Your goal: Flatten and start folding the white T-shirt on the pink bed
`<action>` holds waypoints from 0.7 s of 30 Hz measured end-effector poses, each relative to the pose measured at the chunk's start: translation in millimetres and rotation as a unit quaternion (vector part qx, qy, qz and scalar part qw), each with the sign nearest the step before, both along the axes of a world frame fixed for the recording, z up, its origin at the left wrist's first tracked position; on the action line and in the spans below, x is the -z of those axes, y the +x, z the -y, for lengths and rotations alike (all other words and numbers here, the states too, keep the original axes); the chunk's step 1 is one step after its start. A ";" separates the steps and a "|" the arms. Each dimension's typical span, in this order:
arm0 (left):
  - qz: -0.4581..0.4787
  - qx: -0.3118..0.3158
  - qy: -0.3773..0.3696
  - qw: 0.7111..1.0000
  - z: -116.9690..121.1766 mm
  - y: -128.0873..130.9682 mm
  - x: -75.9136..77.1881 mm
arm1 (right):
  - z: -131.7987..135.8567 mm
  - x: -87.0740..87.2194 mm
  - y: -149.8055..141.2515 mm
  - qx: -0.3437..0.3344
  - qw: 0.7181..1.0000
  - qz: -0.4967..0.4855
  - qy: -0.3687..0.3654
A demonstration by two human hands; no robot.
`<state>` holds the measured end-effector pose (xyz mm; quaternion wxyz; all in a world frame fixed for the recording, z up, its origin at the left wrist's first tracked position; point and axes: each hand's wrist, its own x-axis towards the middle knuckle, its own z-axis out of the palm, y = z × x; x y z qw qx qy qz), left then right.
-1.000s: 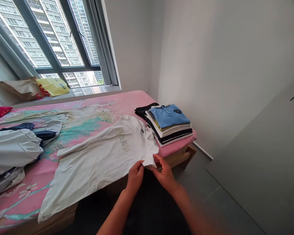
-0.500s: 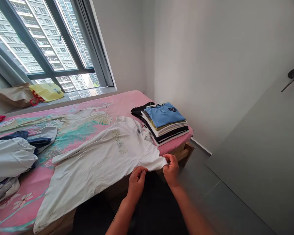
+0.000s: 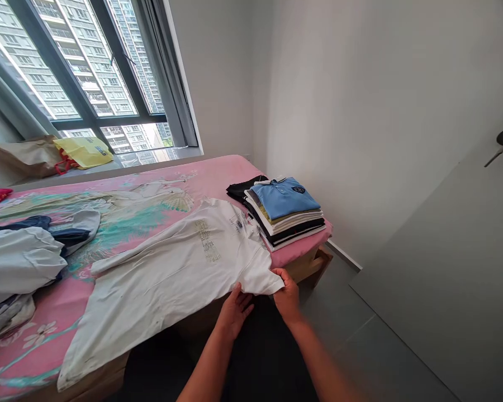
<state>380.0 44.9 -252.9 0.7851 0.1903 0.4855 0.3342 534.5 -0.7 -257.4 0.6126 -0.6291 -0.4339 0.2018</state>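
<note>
A white T-shirt [image 3: 163, 279] with printed lettering lies spread over the near edge of the bed, its sleeve end hanging toward me. My right hand [image 3: 287, 296] pinches the sleeve's cuff, fingers on top of the cloth. At the shirt's near edge, by the underarm, my left hand [image 3: 235, 312] has its fingers apart, the thumb up against the cloth. Just beyond the sleeve sits a stack of folded clothes [image 3: 295, 223], topped by a blue polo shirt [image 3: 285, 198].
The bed [image 3: 218, 173] has a pink patterned sheet. Crumpled clothes [image 3: 20, 262] are heaped at its left. A yellow bag [image 3: 84, 152] and a brown paper bag [image 3: 23, 159] rest on the window sill. A wall [image 3: 339, 111] bounds the right side.
My left hand has loosened from its pinch on the shirt's edge and its fingers have spread. My right hand has shifted slightly left and down, still on the sleeve.
</note>
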 end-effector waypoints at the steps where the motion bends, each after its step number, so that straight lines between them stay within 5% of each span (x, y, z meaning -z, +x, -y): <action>1: 0.003 -0.009 -0.002 1.000 0.3 0.1 3.9 | 0.6 5.6 4.5 0.018 1.000 0.002 0.001; 7: -0.034 -0.028 -0.004 0.999 10.6 -21.4 26.2 | 8.2 61.3 31.7 0.075 0.994 -0.047 -0.062; 12: -0.061 -0.105 -0.020 0.992 22.5 -76.6 20.8 | 18.0 87.1 34.5 0.068 0.993 -0.057 -0.082; 16: -0.062 -0.229 0.004 0.971 28.2 -143.6 15.4 | 12.1 69.0 40.3 0.114 0.992 -0.013 -0.049; 21: -0.048 -0.343 -0.001 0.938 31.2 -209.9 20.9 | -29.3 15.3 47.5 0.077 0.982 0.153 -0.073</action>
